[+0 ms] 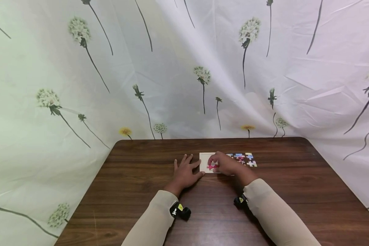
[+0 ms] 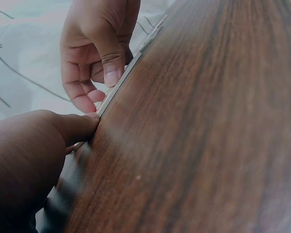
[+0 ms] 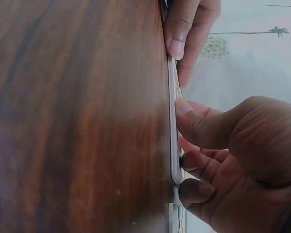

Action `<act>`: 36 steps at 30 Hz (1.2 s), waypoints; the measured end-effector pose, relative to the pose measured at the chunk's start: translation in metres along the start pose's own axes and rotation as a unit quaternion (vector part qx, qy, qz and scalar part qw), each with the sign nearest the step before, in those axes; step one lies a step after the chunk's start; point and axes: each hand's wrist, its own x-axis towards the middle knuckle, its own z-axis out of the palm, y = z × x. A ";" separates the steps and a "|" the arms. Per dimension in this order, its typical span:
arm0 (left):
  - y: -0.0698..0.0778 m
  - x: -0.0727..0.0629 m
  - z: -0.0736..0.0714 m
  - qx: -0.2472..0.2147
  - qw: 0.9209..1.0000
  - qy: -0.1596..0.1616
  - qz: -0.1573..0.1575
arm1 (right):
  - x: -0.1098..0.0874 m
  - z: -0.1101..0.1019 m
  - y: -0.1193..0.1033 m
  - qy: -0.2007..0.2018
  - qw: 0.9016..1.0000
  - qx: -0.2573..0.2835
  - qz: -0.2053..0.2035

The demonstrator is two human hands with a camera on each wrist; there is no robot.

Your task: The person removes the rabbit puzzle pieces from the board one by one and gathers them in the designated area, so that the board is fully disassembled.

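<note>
A white puzzle tray (image 1: 204, 158) lies flat on the table, a thin pale edge in both wrist views. My left hand (image 1: 184, 175) rests at its left side with fingers spread; the thumb (image 2: 82, 125) touches the near corner. Over the tray, my right hand (image 1: 226, 164) curls down and pinches a pink jigsaw piece (image 1: 212, 167) between thumb and fingers, low against the tray's surface. The right thumb (image 3: 201, 127) sits right at the tray's edge. Part of the tray and the piece are hidden by the right hand.
Several loose jigsaw pieces (image 1: 249, 156), blue, pink and white, lie to the right of the tray, some behind the right hand. The dark wooden table (image 1: 135, 177) ends at a hanging dandelion-print cloth (image 1: 178, 102) close behind the tray.
</note>
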 end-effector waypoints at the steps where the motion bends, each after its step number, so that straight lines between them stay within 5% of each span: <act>1: 0.000 0.000 0.000 0.001 1.000 0.000 0.000 | 0.000 0.000 0.000 -0.001 1.000 0.001 0.002; 36: 0.000 0.000 0.000 -0.004 1.000 0.006 0.006 | 0.004 0.002 -0.004 -0.001 1.000 0.009 -0.003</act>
